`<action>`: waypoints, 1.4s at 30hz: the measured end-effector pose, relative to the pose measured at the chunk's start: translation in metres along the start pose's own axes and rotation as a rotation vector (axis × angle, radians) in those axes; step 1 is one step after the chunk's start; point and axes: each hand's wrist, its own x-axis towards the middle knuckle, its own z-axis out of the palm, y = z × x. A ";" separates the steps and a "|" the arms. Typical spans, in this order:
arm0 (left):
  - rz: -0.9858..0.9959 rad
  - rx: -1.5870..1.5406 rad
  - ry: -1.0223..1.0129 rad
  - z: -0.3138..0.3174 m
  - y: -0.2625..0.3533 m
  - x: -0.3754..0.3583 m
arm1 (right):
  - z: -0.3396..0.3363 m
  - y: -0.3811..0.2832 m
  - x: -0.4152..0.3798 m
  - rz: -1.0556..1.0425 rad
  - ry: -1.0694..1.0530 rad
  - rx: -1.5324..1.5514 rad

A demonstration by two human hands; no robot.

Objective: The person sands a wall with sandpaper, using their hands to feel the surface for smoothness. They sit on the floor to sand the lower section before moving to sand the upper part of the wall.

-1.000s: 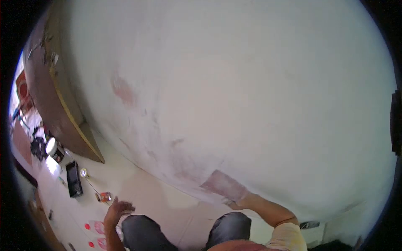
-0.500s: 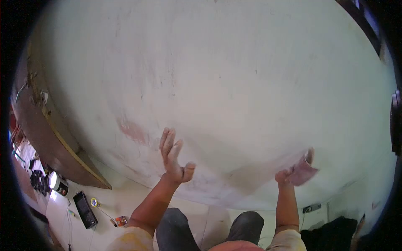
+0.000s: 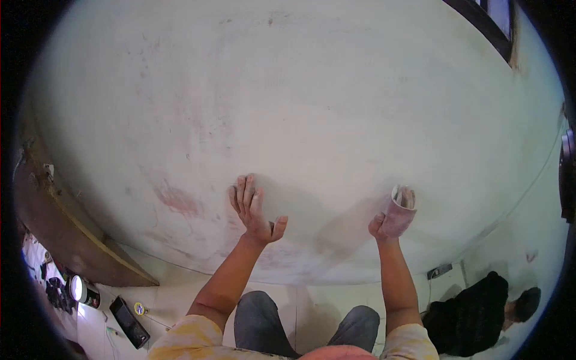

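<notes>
Facing a pale wall [image 3: 288, 132] and reaching toward its lower half with both arms [image 3: 399, 294]. Gripping sandpaper [image 3: 399, 221] in the right hand [image 3: 380, 225], reddish and curled round the fingers, with fingertips showing inside the curl and thumb out to the left. Holding it before the lower part of the wall, right of the middle; cannot tell whether pressed against the surface. Holding the left hand [image 3: 254, 219] upright before the wall, left of the middle, fingers loosely extended and thumb apart; cannot tell whether touching. Having a reddish patch [image 3: 178, 201] on the wall's lower left. Pointing 2 knees [image 3: 255, 312] toward the wall's foot, over a pale floor [image 3: 297, 300]. Having a brown board [image 3: 72, 231] at the wall's left end, and on the floor near there a tub [image 3: 90, 295], a black tray [image 3: 129, 322] and a yellow roll [image 3: 140, 308]. Sharing the space with a co-worker [image 3: 468, 318] in black, low beside the wall's right end.
</notes>
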 end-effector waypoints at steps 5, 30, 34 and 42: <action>0.007 0.098 0.031 0.006 0.012 -0.003 | 0.001 0.001 -0.001 0.006 0.106 0.204; -0.012 0.462 -0.134 0.010 0.037 -0.001 | -0.015 0.013 0.000 -0.055 0.013 0.520; -0.068 0.454 -0.196 0.002 0.054 0.005 | -0.007 0.013 -0.010 -0.050 0.144 0.632; -0.378 -0.266 -0.363 -0.009 0.177 0.038 | -0.031 0.018 -0.002 -0.047 -0.058 0.841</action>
